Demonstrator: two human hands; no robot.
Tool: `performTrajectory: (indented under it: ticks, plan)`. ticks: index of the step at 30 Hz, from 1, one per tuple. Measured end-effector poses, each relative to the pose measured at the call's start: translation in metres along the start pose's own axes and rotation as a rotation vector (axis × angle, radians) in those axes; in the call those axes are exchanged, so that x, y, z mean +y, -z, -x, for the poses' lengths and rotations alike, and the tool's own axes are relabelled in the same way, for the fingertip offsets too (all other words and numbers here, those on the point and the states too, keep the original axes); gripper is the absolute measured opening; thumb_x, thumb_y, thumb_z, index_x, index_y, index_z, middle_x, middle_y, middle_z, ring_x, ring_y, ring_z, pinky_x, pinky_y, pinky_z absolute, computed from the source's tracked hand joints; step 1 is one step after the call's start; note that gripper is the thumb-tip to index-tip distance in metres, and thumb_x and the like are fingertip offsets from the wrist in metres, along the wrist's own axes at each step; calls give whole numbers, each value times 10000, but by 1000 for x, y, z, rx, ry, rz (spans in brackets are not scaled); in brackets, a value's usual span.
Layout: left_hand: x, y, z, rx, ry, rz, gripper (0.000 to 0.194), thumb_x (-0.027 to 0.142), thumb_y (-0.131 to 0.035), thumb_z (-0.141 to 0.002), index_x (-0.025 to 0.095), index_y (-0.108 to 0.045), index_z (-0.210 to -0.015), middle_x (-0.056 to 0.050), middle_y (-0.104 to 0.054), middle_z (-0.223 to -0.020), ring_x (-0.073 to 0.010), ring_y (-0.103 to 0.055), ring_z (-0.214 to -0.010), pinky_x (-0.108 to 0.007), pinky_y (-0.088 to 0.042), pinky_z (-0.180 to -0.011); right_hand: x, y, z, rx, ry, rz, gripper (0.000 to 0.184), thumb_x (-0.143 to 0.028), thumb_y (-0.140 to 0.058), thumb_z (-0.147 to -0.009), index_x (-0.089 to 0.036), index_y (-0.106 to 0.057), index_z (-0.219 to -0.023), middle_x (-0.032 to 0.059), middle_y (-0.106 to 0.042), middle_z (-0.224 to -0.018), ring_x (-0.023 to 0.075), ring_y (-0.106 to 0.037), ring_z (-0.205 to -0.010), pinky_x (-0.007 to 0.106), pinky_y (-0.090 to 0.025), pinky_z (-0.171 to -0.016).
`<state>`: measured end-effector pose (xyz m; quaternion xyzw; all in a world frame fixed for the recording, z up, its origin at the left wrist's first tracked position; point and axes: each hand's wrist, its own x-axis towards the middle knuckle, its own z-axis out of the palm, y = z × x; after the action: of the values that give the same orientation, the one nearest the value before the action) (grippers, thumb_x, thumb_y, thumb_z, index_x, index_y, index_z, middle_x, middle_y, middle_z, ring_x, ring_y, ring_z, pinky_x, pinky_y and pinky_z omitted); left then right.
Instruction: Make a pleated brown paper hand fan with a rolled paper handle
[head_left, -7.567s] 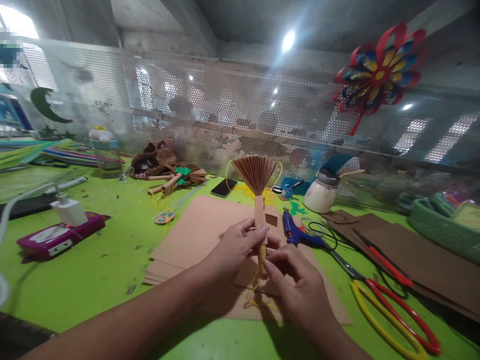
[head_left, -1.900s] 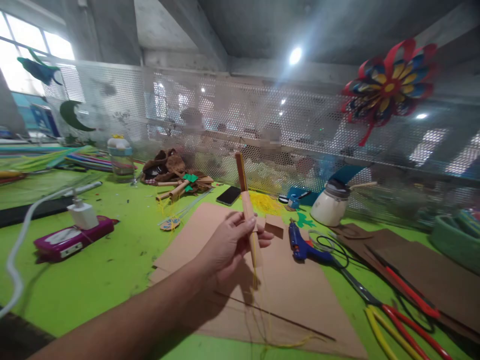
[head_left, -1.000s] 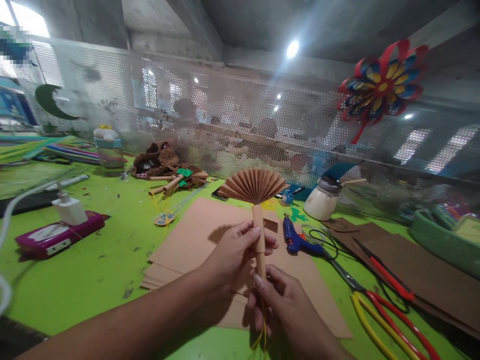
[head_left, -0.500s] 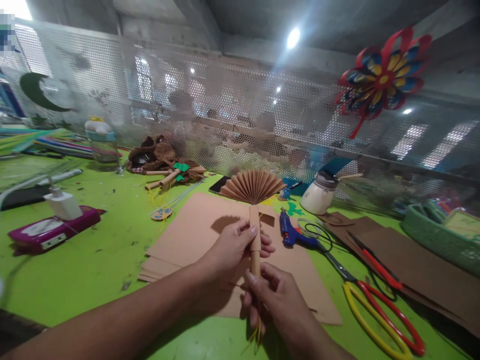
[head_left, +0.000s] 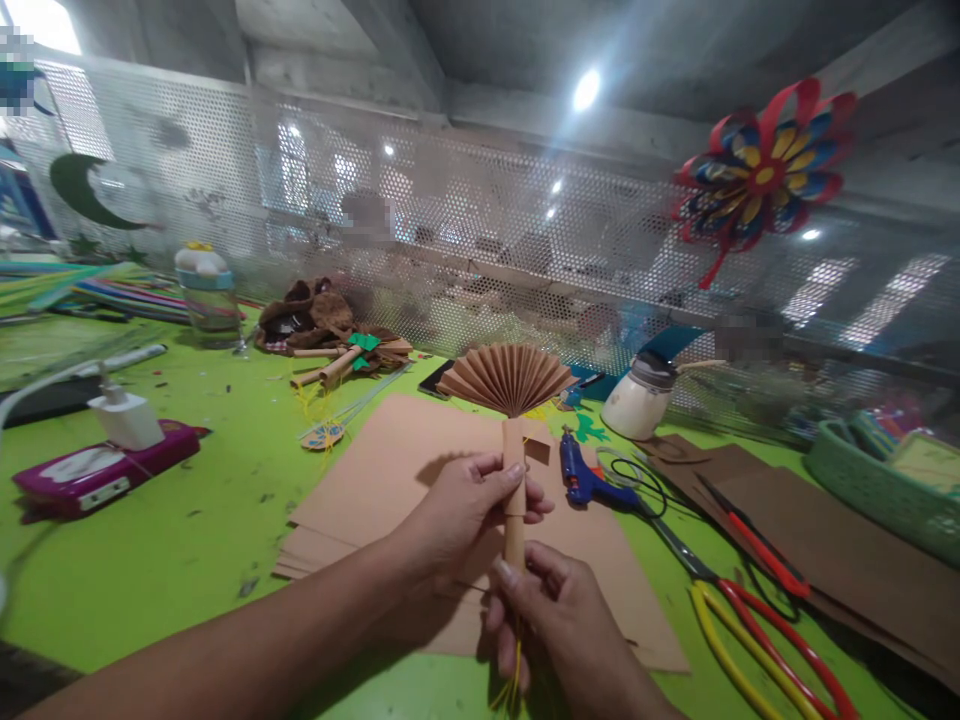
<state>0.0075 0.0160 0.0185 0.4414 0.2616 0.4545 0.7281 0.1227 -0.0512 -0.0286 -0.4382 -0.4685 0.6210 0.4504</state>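
A brown pleated paper fan [head_left: 507, 378], spread into a half round, stands upright on a rolled paper handle in front of me. My left hand [head_left: 480, 492] pinches the wider sleeve of that handle between thumb and fingers. Lower down, my right hand [head_left: 544, 605] grips the thinner end of the handle, and yellow strings [head_left: 510, 692] hang below its fingers. Beneath both hands lies a stack of tan paper sheets [head_left: 360, 465]. A small brown paper flap [head_left: 537, 448] shows just right of the sleeve.
A blue glue gun [head_left: 589, 475] and large scissors [head_left: 739, 620] lie to the right, with a red-handled tool [head_left: 765, 545] on brown sheets. A white jar [head_left: 636, 400] and green basket [head_left: 885, 490] stand beyond. At left sits a purple power strip [head_left: 109, 475].
The whole view has shifted slightly, with the scene a little lower. Both hands keep their hold on the fan's handle, and the fan looks slightly turned.
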Motion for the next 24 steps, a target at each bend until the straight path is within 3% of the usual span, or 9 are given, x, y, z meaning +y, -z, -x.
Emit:
performTrajectory:
  ticks: [14,21,24]
  plan:
    - [-4,-1,0,120,-29,-35,205,252,-733,-764,94,-618,-826,-141,-721,-819,-183,-682,-725,-302,-528,-745,-2,-6,-1,112,20,83,516,-634,-685,-723,-147,-515,-718,33,-652,-560,67,-549,-353,145,-360,-342]
    - [5,-3,2,-30,30,156,175,208,-553,-889,118,-541,-1038,-106,-693,-834,-218,-683,-796,-365,-523,-779,-7,-9,1,41,4,78,528,-644,-693,-704,-141,-536,-747,22,-637,-579,68,-540,-361,171,-383,-373]
    - [7,-4,4,-56,-2,198,98,187,-496,-915,134,-520,-994,-46,-645,-738,-189,-656,-724,-365,-519,-766,-8,-9,2,86,3,93,554,-664,-693,-684,-134,-541,-734,25,-632,-586,60,-533,-366,165,-371,-375]
